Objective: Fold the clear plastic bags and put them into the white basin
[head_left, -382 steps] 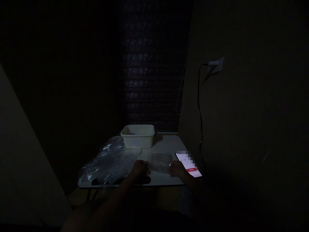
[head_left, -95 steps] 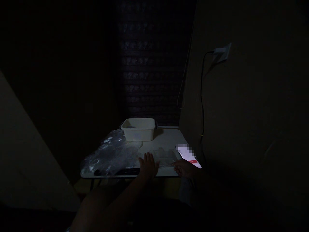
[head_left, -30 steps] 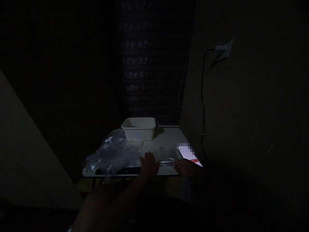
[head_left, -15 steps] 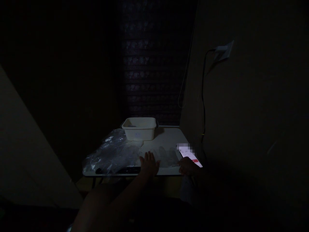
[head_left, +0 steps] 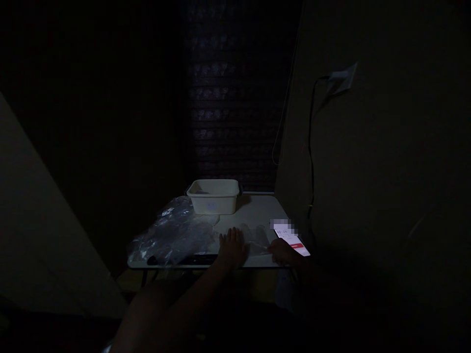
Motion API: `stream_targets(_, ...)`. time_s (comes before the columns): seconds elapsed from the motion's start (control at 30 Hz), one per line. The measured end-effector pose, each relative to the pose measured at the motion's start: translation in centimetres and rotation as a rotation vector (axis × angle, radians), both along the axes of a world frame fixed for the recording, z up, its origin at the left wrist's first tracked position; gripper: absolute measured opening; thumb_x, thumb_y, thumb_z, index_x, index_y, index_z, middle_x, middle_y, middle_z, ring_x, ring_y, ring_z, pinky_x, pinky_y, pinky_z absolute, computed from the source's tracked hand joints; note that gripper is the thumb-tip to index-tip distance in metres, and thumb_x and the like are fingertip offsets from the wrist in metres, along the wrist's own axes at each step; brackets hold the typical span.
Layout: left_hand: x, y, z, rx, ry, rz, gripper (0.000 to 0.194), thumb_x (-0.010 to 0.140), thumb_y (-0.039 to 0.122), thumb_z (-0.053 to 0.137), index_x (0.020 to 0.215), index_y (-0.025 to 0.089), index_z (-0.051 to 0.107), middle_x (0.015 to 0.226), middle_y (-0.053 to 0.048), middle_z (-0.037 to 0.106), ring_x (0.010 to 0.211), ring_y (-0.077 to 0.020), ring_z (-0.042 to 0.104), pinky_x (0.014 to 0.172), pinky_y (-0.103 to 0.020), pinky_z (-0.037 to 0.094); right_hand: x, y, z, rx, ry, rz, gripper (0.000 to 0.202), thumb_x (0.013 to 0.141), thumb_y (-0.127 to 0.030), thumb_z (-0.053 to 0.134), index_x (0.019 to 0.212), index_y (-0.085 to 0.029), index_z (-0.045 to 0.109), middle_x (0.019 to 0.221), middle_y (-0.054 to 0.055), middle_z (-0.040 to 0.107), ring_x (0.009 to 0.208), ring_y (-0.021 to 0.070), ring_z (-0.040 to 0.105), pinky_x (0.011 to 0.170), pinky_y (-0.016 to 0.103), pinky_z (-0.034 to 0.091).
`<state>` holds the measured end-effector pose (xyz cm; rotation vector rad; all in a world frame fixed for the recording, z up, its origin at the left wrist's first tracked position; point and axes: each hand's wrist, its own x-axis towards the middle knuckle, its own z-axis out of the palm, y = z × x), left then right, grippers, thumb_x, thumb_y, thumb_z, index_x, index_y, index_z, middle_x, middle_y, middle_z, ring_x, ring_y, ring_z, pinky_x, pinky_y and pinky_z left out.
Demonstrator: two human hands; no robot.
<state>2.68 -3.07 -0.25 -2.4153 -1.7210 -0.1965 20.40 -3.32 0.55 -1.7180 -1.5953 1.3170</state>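
Observation:
My left hand (head_left: 232, 248) lies flat, palm down, near the front edge of the small white table (head_left: 253, 208). It presses on a clear plastic bag (head_left: 256, 239) spread on the tabletop. At the bag's right side my right hand (head_left: 281, 251) is closed, its fingers pinching the bag's edge. Dim light hides the exact grip. To the left of my left hand lies a loose heap of clear plastic bags (head_left: 172, 233), crumpled and shiny.
A white plastic tub (head_left: 214, 205) stands at the back of the table. A lit phone (head_left: 292, 240) lies at the right edge, beside my right hand. A dark flat strip (head_left: 195, 260) lies along the front edge. A plugged-in cable (head_left: 309, 147) hangs down the right wall.
My left hand has slid a little to the right over the bag, its fingers now closer together. My right hand has shifted slightly left, still at the bag's edge.

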Motion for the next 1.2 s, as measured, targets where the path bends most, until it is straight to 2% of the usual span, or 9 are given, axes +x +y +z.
stream_targets(0.1,0.5,0.0,-0.3,0.001,-0.007,-0.088,0.052,0.076,0.038,0.008,0.118,0.009,0.018,0.123,-0.011,0.019,0.112,-0.0227,0.011,0.086,-0.042,0.012,0.0,0.0,0.7,0.148,-0.272,-0.038,0.015,0.063,-0.019,0.044,0.048,-0.016,0.043,0.035,-0.002,0.046,0.033,0.0086,0.043,0.035,0.019,0.029)
stream_targets(0.23,0.9,0.3,-0.1,-0.031,-0.04,-0.109,0.052,0.076,0.037,0.008,0.117,0.006,0.02,0.122,-0.013,0.02,0.111,-0.0221,0.014,0.087,-0.039,0.014,-0.4,0.5,1.9,0.518,-0.547,-0.112,0.009,0.065,-0.019,0.041,0.063,-0.016,0.05,0.064,0.007,0.056,0.068,0.0154,0.051,0.057,0.024,0.036)
stream_targets(0.37,1.3,0.8,0.3,-0.051,-0.045,-0.119,0.051,0.076,0.033,0.009,0.117,0.004,0.019,0.122,-0.014,0.02,0.111,-0.0209,0.015,0.088,-0.036,0.015,-2.1,1.8,1.4,0.712,-0.566,0.11,0.028,0.071,-0.016,0.031,0.093,-0.015,0.047,0.1,0.01,0.048,0.091,0.0162,0.043,0.077,0.028,0.031)
stream_targets(0.5,1.5,1.1,-0.1,-0.073,-0.029,-0.133,0.049,0.076,0.031,0.011,0.116,0.004,0.021,0.122,-0.013,0.022,0.111,-0.0207,0.016,0.088,-0.035,0.016,-3.8,3.0,-0.6,0.802,-0.574,0.241,0.038,0.074,-0.023,0.027,0.108,-0.01,0.037,0.115,0.01,0.034,0.107,0.017,0.025,0.088,0.032,0.021)
stream_targets(0.6,1.5,1.1,-0.5,-0.081,-0.019,-0.125,0.05,0.076,0.032,0.013,0.115,0.004,0.024,0.121,-0.014,0.023,0.111,-0.0214,0.016,0.088,-0.036,0.015,-3.9,3.4,-1.9,0.851,-0.632,0.301,0.041,0.075,-0.029,0.025,0.11,-0.009,0.035,0.118,0.011,0.032,0.11,0.0169,0.02,0.09,0.033,0.017)
stream_targets(0.73,1.3,1.1,-0.9,-0.06,-0.013,-0.074,0.052,0.075,0.035,0.013,0.115,0.004,0.025,0.121,-0.014,0.024,0.111,-0.0224,0.014,0.088,-0.038,0.013,-3.6,3.1,-2.6,0.864,-0.736,0.361,0.043,0.076,-0.031,0.022,0.112,-0.009,0.033,0.118,0.012,0.03,0.111,0.0168,0.018,0.091,0.034,0.012)
stream_targets(0.9,1.0,1.0,-0.7,-0.077,0.005,0.036,0.064,0.071,0.048,0.01,0.116,0.004,0.022,0.121,-0.016,0.022,0.111,-0.0264,0.01,0.085,-0.045,0.01,-3.3,2.5,-2.6,0.779,-0.825,0.251,0.047,0.076,-0.038,0.02,0.114,-0.012,0.03,0.121,0.011,0.025,0.111,0.021,0.015,0.088,0.043,0.008)
stream_targets(1.0,0.7,1.0,-0.6,-0.075,0.017,0.068,0.07,0.069,0.053,0.007,0.116,0.003,0.022,0.121,-0.018,0.021,0.111,-0.0283,0.009,0.083,-0.048,0.009,-3.0,2.5,-2.6,0.735,-0.84,0.202,0.048,0.075,-0.041,0.02,0.114,-0.014,0.029,0.122,0.01,0.023,0.112,0.0209,0.014,0.088,0.043,0.007)
stream_targets(1.2,0.5,1.3,-0.5,-0.012,-0.051,0.054,0.063,0.073,0.045,0.001,0.115,0.005,0.026,0.12,-0.016,0.024,0.111,-0.0254,0.013,0.084,-0.047,0.01,-2.7,3.2,-2.0,0.747,-0.82,0.176,0.044,0.077,-0.035,0.019,0.113,-0.013,0.031,0.12,0.01,0.027,0.111,0.0177,0.016,0.088,0.041,0.007)
